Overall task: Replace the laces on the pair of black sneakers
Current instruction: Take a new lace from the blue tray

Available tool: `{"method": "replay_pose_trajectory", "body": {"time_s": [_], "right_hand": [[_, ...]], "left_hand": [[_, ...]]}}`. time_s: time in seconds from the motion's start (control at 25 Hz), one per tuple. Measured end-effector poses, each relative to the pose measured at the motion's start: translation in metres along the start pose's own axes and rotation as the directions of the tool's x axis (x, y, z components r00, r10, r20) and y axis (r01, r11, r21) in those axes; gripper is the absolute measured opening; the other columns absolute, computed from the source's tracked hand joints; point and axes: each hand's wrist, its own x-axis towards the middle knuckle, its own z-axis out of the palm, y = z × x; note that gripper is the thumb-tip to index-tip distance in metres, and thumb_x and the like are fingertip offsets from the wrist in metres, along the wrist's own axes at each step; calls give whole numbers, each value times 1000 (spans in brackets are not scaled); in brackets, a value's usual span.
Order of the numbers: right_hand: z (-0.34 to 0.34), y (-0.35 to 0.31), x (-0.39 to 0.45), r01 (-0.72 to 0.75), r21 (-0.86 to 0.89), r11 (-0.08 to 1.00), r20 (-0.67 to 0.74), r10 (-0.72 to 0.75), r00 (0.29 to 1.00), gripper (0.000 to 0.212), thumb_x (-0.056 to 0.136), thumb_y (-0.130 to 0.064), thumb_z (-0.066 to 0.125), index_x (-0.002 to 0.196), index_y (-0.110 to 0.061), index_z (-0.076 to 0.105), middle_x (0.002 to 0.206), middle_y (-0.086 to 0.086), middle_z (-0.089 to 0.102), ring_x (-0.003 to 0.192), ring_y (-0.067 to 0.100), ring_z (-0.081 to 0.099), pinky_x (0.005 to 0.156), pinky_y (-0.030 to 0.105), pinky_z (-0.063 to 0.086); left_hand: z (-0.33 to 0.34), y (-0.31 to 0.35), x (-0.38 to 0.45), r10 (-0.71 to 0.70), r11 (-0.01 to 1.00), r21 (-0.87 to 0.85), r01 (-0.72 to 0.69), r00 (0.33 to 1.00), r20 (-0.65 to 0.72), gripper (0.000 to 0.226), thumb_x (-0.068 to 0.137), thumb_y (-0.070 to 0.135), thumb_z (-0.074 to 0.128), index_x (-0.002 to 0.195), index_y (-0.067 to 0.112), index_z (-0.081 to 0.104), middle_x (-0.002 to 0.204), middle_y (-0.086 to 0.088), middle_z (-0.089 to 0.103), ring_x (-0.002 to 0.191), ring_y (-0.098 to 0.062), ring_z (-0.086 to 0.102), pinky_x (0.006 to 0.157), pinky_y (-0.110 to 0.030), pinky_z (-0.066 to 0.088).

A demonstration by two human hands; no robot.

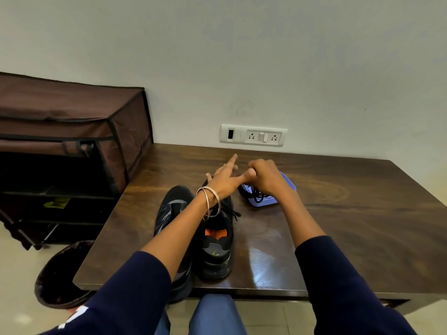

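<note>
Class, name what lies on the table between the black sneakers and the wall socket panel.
Head view: both hands, the left hand and right hand, meet there.

Splayed left hand [225, 178], fisted right hand [263, 176]

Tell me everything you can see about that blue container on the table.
The blue container is a small, shallow, plastic-looking tray with rounded corners, sitting flat on the wooden table right of the sneakers. Black laces lie coiled inside. The right hand hovers closed above it, hiding its far half.
</note>
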Motion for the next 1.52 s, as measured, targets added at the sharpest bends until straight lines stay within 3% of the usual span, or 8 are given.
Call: {"method": "replay_pose_trajectory", "body": {"time_s": [0.12,0.28,0.4,0.56,0.8,1.04,1.28,1.52], "right_hand": [[-10,-1,20,44,-32,999,34,-43,998,10,82,-8,67,91,-10,65,89,9,68,84,27,63,73,36,52],[-23,18,47,10,62,998,187,-22,982,42,71,-16,85,106,-15,63,89,-1,64,82,15,60,76,27,47],[-23,42,65,3,52,999,246,-15,969,45,75,-9,82,115,-13,61,100,4,67,89,17,62,84,29,49],[-1,83,80,-89,-58,994,-11,89,996,30,85,7,65,114,-3,66,109,16,68,98,27,66,92,38,52],[33,83,53,-218,167,961,-178,247,952,31,89,7,55,113,-6,68,103,11,72,103,26,65,94,42,50],[18,-11,-2,5,847,531,-200,310,929,20,99,-21,54,110,-11,67,99,1,71,95,16,65,86,30,51],[17,-73,-54,-142,962,233,119,113,987,45,88,-49,55,104,-9,68,90,8,72,81,24,69,75,38,57],[30,-110,-71,-128,986,107,102,217,971,28,99,-19,52,84,-2,68,89,15,71,78,27,66,73,39,56]], "left_hand": [[-2,-7,17,6,997,-72,0,996,87,110,61,67,71,150,23,26,142,-3,49,131,-19,44,114,-42,30],[-7,-24,38,-38,971,-238,24,998,-51,19,93,9,60,105,-5,67,71,-6,63,58,-8,57,62,-17,48],[-6,-26,52,-231,820,-563,101,959,-165,28,96,2,50,71,1,62,48,-1,58,42,-11,53,56,-28,48],[-11,-24,66,-432,619,-773,139,883,-187,24,97,7,51,74,5,58,41,4,54,34,-9,51,54,-26,43],[-9,-18,40,-466,602,-776,188,872,-150,25,99,13,48,76,9,58,60,-1,52,41,-10,51,55,-27,44],[-26,2,-19,-374,635,-754,168,921,-109,22,101,14,45,85,9,60,69,-4,54,56,-14,52,68,-37,54],[-46,1,-89,-219,811,-565,151,974,-54,24,101,13,45,88,5,62,68,-4,57,53,-12,54,67,-39,57],[-61,-6,-129,-203,875,-467,130,973,-110,26,97,17,55,77,3,64,62,-9,57,46,-12,54,46,-23,48]]}}
